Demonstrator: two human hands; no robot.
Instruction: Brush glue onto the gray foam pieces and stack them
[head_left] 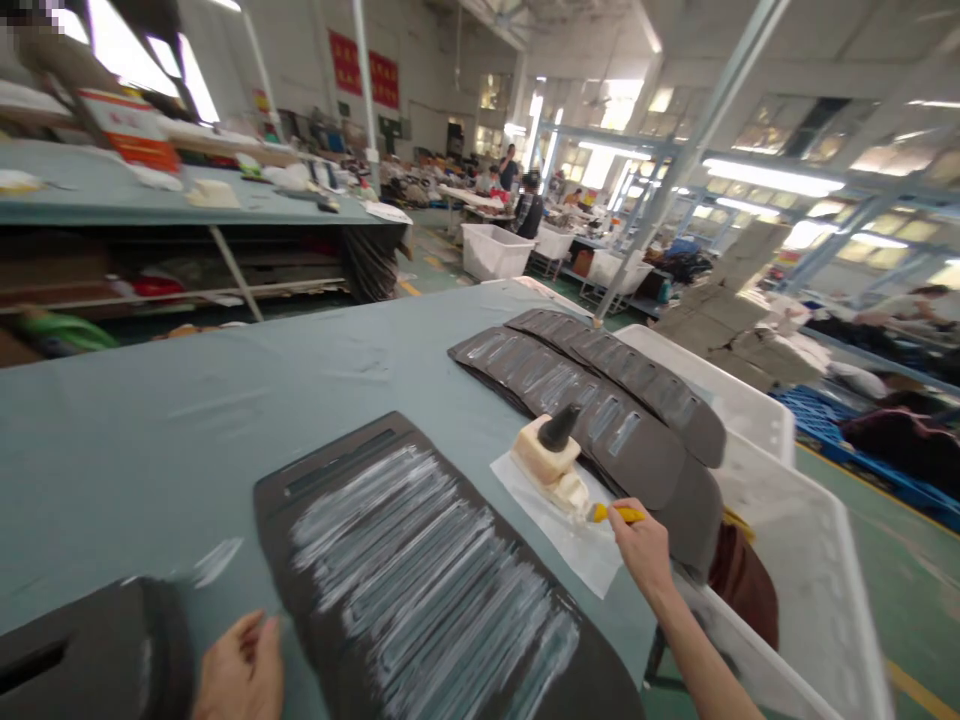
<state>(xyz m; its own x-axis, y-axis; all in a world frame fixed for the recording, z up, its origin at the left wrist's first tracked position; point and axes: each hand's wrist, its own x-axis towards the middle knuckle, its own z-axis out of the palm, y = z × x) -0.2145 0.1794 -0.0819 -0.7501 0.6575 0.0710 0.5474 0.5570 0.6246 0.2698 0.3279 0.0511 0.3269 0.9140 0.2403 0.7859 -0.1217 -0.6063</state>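
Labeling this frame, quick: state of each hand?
Left hand: resting on the dark panel, fingers hidden, grip cannot be told.
Right hand: closed on the yellow-handled brush.

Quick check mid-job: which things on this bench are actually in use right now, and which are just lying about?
In use:
- right hand holding yellow-handled brush
- cream glue block with black cone cap on white paper sheet
- dark grey panel streaked with white glue
- left hand beside that panel

Lying about:
- stack of dark grey slotted panels
- white plastic crates
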